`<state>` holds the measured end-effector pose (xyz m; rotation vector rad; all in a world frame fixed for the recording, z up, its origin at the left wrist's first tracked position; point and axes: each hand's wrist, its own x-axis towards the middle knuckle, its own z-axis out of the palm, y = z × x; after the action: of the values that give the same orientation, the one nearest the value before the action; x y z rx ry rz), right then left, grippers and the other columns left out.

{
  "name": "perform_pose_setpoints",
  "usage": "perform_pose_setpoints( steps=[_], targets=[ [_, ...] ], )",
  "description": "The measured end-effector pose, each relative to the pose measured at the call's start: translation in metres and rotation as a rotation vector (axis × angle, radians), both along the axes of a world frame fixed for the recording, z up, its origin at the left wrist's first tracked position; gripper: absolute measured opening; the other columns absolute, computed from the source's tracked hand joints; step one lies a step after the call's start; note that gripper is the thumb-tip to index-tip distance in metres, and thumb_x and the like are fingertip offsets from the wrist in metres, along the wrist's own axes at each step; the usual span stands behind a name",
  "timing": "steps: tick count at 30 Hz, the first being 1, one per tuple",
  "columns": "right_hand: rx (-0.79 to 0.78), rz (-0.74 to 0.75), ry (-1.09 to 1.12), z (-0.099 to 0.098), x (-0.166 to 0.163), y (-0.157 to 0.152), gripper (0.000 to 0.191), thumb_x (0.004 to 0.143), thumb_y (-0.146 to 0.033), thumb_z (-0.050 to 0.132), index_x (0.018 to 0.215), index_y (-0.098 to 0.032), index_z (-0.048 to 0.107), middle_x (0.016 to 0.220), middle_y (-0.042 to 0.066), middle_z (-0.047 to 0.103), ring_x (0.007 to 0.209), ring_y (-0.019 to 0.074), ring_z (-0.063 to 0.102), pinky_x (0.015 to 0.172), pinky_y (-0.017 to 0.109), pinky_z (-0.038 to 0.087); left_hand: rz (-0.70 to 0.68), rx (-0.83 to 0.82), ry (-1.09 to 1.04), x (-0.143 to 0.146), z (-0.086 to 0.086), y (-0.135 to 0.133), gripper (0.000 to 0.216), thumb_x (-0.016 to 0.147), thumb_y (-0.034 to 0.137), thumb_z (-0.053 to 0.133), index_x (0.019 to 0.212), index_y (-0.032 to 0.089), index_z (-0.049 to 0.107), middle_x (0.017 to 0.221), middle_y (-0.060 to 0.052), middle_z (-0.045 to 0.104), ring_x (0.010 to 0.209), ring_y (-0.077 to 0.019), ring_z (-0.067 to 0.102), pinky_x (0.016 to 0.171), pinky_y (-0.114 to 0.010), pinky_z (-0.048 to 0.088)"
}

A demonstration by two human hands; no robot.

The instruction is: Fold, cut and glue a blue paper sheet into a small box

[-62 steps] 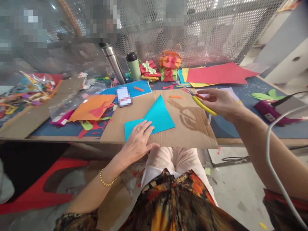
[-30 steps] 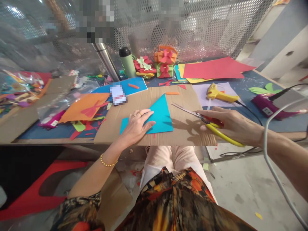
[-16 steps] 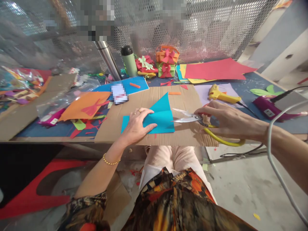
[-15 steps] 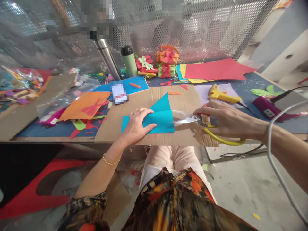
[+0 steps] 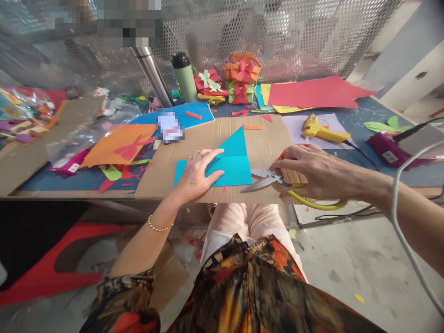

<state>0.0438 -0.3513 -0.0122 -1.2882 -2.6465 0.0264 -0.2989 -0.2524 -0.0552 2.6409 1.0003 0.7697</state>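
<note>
A folded blue paper sheet (image 5: pixel 234 162) lies on a brown cardboard sheet (image 5: pixel 267 143) at the table's near edge. My left hand (image 5: pixel 197 173) rests flat on the paper's left part, fingers stretched out, rings on two fingers. My right hand (image 5: pixel 308 171) grips yellow-handled scissors (image 5: pixel 277 181), whose blades point left and sit just right of the paper's lower right corner, slightly apart.
A yellow glue gun (image 5: pixel 321 132) lies on lilac paper behind my right hand. Red paper sheets (image 5: pixel 312 92), small gift boxes (image 5: pixel 239 83), a green flask (image 5: pixel 183 76), a steel bottle (image 5: pixel 149 74), orange paper (image 5: pixel 118 145) and paper scraps crowd the table. A grey cable (image 5: pixel 404 231) hangs at right.
My right hand brought the scissors from the table's back right down to the blue paper's right edge. The left hand stayed pressed on the paper, which shifted slightly.
</note>
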Motion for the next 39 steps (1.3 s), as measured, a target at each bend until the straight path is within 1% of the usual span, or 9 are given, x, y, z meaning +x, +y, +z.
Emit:
perform_pose_setpoints(
  steps=[5,12,17,20,24,28,31,34,39],
  targets=[
    [-0.036,0.025,0.063,-0.001,-0.01,-0.014,0.046,0.099,-0.049,0.063,0.137,-0.026,0.072,0.114,0.014,0.066,0.096,0.0263,0.063,0.085,0.042,0.05,-0.053,-0.061,0.046,-0.001,0.003,0.001,0.038,0.101,0.037,0.065,0.137,0.025,0.07,0.15,-0.011,0.063,0.138,-0.0305,0.06,0.118,-0.054,0.049],
    [-0.023,0.02,0.084,-0.008,-0.008,-0.041,0.053,0.094,-0.043,0.068,0.144,-0.026,0.068,0.116,0.014,0.067,0.102,0.0291,0.064,0.089,0.045,0.05,-0.188,-0.126,0.02,0.009,0.01,-0.015,0.037,0.099,0.039,0.069,0.135,0.026,0.071,0.153,-0.011,0.06,0.137,-0.0308,0.062,0.116,-0.054,0.053],
    [0.025,-0.127,0.042,-0.014,-0.011,-0.078,0.052,0.092,-0.028,0.063,0.144,-0.028,0.067,0.117,0.015,0.066,0.11,0.0338,0.064,0.094,0.051,0.051,-0.219,-0.097,0.079,0.02,0.009,-0.027,0.036,0.099,0.034,0.071,0.133,0.024,0.073,0.158,-0.014,0.055,0.14,-0.0336,0.06,0.118,-0.057,0.051],
    [0.066,-0.153,0.019,-0.016,-0.014,-0.09,0.053,0.092,-0.024,0.059,0.144,-0.027,0.067,0.117,0.016,0.067,0.11,0.0361,0.063,0.091,0.053,0.053,-0.246,-0.09,0.137,0.022,0.008,-0.025,0.04,0.103,0.037,0.066,0.141,0.027,0.07,0.167,-0.012,0.049,0.154,-0.0352,0.047,0.125,-0.06,0.043],
    [0.143,-0.163,-0.025,-0.022,-0.016,-0.089,0.054,0.091,-0.025,0.059,0.145,-0.029,0.067,0.115,0.015,0.068,0.106,0.0352,0.063,0.086,0.051,0.052,-0.271,-0.071,0.225,0.022,0.008,-0.021,0.042,0.11,0.039,0.053,0.151,0.034,0.062,0.175,-0.007,0.038,0.165,-0.0332,0.029,0.129,-0.064,0.032],
    [0.128,-0.158,0.017,-0.025,-0.016,-0.085,0.052,0.093,-0.029,0.061,0.144,-0.031,0.069,0.116,0.015,0.067,0.106,0.0349,0.063,0.089,0.052,0.052,-0.272,-0.073,0.242,0.021,0.007,-0.02,0.043,0.112,0.038,0.048,0.153,0.036,0.06,0.175,-0.005,0.037,0.165,-0.0303,0.027,0.132,-0.062,0.029],
    [0.057,-0.132,0.073,-0.021,-0.014,-0.087,0.05,0.095,-0.028,0.058,0.144,-0.032,0.07,0.115,0.015,0.068,0.104,0.034,0.064,0.092,0.055,0.052,-0.26,-0.081,0.247,0.022,0.007,-0.021,0.042,0.112,0.035,0.048,0.152,0.035,0.061,0.175,-0.006,0.037,0.165,-0.0305,0.028,0.132,-0.061,0.028],
    [-0.003,-0.133,0.104,-0.017,-0.012,-0.092,0.051,0.096,-0.028,0.057,0.146,-0.035,0.068,0.116,0.014,0.068,0.106,0.0333,0.064,0.091,0.054,0.053,-0.261,-0.092,0.252,0.022,0.008,-0.021,0.043,0.111,0.032,0.049,0.153,0.035,0.06,0.175,-0.005,0.037,0.166,-0.0306,0.027,0.131,-0.061,0.031],
    [0.009,-0.124,0.091,-0.013,-0.016,-0.09,0.049,0.097,-0.031,0.057,0.144,-0.034,0.068,0.114,0.012,0.067,0.104,0.0301,0.063,0.094,0.049,0.051,-0.276,-0.107,0.266,0.022,0.01,-0.02,0.044,0.112,0.033,0.048,0.154,0.036,0.059,0.176,-0.004,0.036,0.166,-0.0304,0.026,0.132,-0.062,0.027]
  ],
)
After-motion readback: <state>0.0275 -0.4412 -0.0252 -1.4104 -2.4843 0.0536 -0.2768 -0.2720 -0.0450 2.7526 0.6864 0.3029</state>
